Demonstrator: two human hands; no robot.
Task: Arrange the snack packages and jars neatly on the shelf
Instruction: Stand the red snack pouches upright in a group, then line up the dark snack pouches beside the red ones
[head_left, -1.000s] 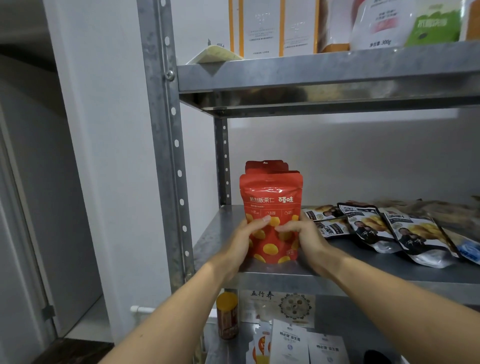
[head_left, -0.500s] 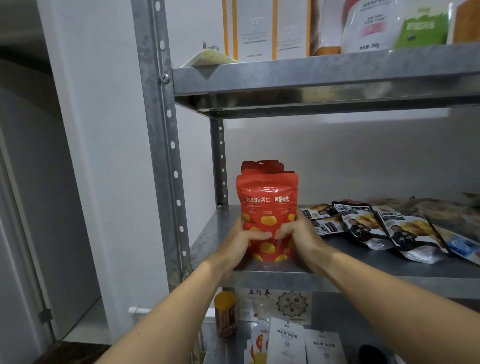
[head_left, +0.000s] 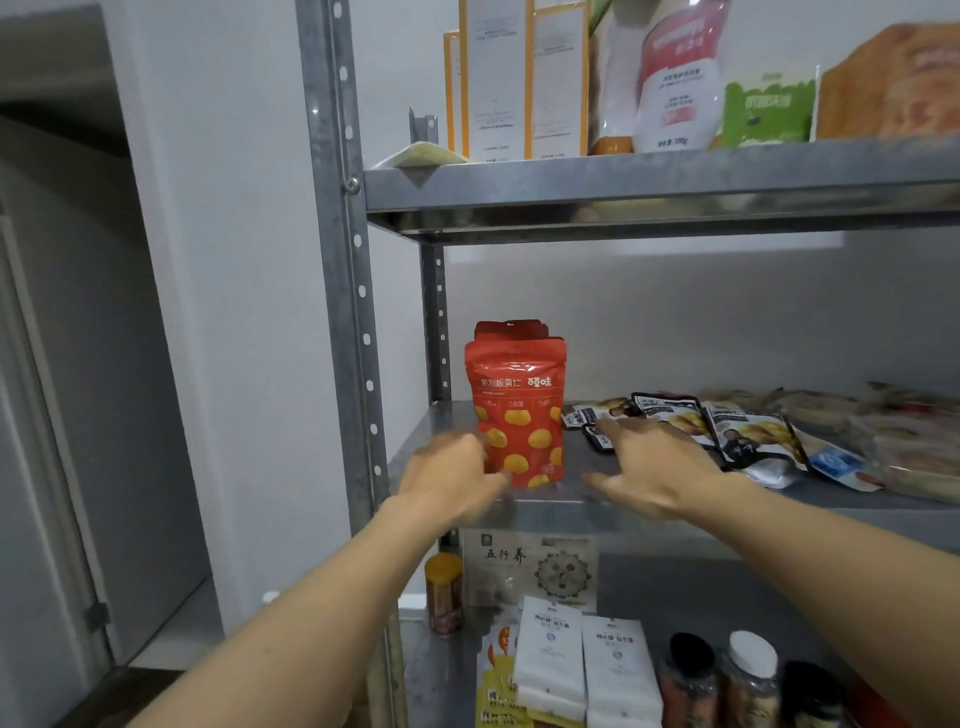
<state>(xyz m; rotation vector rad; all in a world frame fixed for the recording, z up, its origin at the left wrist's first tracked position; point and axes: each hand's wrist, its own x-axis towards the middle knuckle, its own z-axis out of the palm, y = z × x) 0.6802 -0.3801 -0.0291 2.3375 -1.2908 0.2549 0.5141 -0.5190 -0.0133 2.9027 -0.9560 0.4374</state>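
A red snack pouch (head_left: 517, 400) with yellow chestnut pictures stands upright at the left end of the middle metal shelf (head_left: 457, 415), with more red pouches lined up behind it. My left hand (head_left: 452, 478) hovers just left of the pouch's base, fingers loosely curled, holding nothing. My right hand (head_left: 649, 467) is spread open to the right of the pouch, above the shelf's front edge. Black-and-silver snack packets (head_left: 737, 431) lie flat just beyond my right hand.
The top shelf (head_left: 649, 179) carries white-and-orange boxes (head_left: 519, 78), a white bag and a green packet (head_left: 766, 111). The lower shelf holds an orange-lidded jar (head_left: 443, 592), white packets (head_left: 571, 660) and several dark jars (head_left: 748, 680). A perforated steel upright (head_left: 343, 312) stands left.
Both hands have let go of the red pouch and drawn apart and back toward me; the pouch stays standing upright. The camera has tilted down, showing more of the lower shelf.
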